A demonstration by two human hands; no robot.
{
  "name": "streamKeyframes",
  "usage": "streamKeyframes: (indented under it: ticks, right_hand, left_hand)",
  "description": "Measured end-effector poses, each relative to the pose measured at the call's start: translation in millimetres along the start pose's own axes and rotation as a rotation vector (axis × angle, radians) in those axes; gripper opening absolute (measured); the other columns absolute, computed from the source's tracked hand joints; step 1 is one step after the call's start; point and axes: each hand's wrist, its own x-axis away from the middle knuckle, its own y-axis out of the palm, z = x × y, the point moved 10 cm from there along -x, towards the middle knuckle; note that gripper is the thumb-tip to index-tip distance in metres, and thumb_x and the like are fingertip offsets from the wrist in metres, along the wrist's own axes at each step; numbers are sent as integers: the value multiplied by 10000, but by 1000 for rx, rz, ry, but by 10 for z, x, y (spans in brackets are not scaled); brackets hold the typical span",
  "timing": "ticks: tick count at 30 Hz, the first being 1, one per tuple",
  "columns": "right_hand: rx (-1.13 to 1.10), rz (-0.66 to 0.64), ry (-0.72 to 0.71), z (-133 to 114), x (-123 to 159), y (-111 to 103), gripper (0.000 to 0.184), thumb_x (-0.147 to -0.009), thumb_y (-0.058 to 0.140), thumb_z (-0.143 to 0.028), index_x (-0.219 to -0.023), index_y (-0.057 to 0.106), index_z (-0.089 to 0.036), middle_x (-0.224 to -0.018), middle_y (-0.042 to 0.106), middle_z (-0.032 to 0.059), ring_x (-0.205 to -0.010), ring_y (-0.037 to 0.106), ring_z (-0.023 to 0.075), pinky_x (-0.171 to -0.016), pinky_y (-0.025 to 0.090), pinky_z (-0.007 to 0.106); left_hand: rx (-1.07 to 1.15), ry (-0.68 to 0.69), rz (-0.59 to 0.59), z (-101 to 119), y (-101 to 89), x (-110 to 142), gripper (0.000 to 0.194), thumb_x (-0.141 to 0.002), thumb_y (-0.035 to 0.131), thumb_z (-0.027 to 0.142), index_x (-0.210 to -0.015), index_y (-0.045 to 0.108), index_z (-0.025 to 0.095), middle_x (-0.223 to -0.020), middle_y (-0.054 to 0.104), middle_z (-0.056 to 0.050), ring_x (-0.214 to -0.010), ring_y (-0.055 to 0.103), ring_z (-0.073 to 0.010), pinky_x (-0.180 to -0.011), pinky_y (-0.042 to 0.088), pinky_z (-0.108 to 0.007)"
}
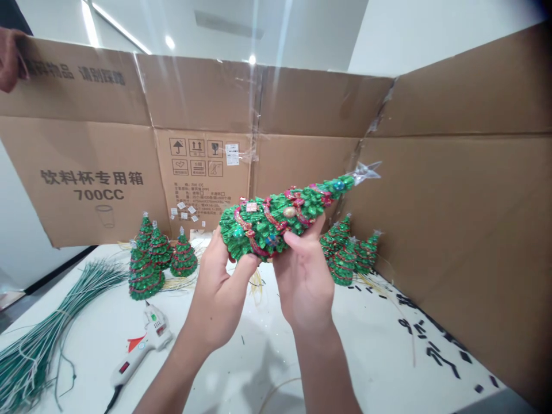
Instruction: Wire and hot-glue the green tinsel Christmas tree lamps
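Left hand (218, 293) and right hand (304, 284) both grip this glittery green Christmas tree (276, 221) from underneath, propping it tilted toward 2 o'clock.

Head-worn camera, facing forward and down
It looks from just above the left hand (218, 296) and right hand (304, 284), toward a cardboard wall (202, 98).

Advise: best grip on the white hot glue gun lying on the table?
Probably the long white handle of the white hot glue gun, coming from above on the near side. It lies flat on the white table, with the handle angled toward you and the black cord trailing from its end. Stay clear of the far tip.
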Motion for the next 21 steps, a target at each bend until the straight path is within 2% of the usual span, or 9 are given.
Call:
streamKeyframes:
  ticks: [3,6,9,13,16,19,21]
  right_hand:
    - [52,-19,49,14,-25,18,597,-991,656,-402,-1567,507,-449,-1492,666,-16,-1461,578,285,-1227,490,526]
    - [150,-52,98,12,-47,27,522,-1048,589,-511,-1563,515,-463,-1624,590,-31,-1520,545,299,-1219,503,561]
    - [221,-151,110,-2,-57,61,523,-1068,591,-533,-1581,489,-510,-1705,515,-72,-1554,519,280,-1215,518,559]
    - [314,-238,112,21,-51,28,579,-1068,637,-509,-1606,436,-576,-1750,449,-126,-1589,480,236,-1275,471,535]
    - [374,-232,91,25,-55,-32,628,-1062,662,-498,-1633,410,-567,-1715,508,-96,-1579,494,234,-1304,436,553]
    - [459,-214,55,4,-66,-72,646,-1066,652,-507,-1657,393,-542,-1666,572,-51,-1532,545,265,-1260,484,587]
    - [529,-208,22,-21,-78,-83,648,-1069,643,-518,-1665,389,-531,-1642,597,-32,-1480,587,280,-1227,509,596]
  left_hand:
    - [36,-51,17,-38,-63,-18,164,-994,638,298,-1108,743,243,-1197,761,-37,-1192,656,-269,-1069,484,-413]
    - [103,-105,53,-113,-158,-44,79,-933,669,279,-893,723,236,-987,745,-8,-1021,660,-231,-953,500,-360]
    - [199,-186,118,-249,-273,-60,120,-850,693,277,-741,667,235,-847,690,1,-900,620,-217,-855,479,-344]
    - [289,-314,199,-413,-357,-56,115,-739,713,314,-695,655,226,-840,664,-13,-928,607,-235,-861,467,-357]
    - [374,-403,233,-479,-334,-47,141,-641,737,314,-675,641,217,-829,627,-11,-914,595,-226,-856,496,-354]
    - [409,-445,278,-498,-327,-42,191,-579,738,310,-624,578,216,-791,566,-2,-840,542,-195,-782,491,-331]
    - [418,-453,267,-498,-301,-50,208,-578,722,305,-603,534,219,-765,533,-2,-790,500,-181,-722,466,-322]
